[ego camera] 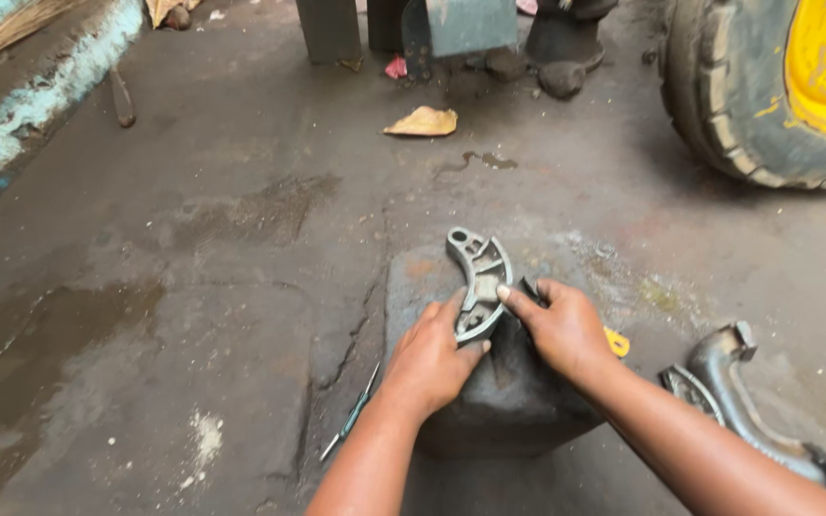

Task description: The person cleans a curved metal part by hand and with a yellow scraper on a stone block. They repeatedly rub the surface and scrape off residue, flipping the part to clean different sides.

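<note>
A person's left hand [432,358] and right hand [558,327] both grip a curved grey metal bracket [478,277], pressing it flat on a dark stone block [509,401] on the oily workshop floor [193,239]; a screwdriver [351,418] lies beside.

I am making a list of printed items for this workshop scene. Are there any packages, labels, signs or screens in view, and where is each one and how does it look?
No packages, labels, signs or screens can be seen.
Nearest candidate: a crumpled tan scrap on the floor near the top centre; too small to tell what it is.
Small yellow piece beside the right hand: partly hidden, kind unclear.
</note>
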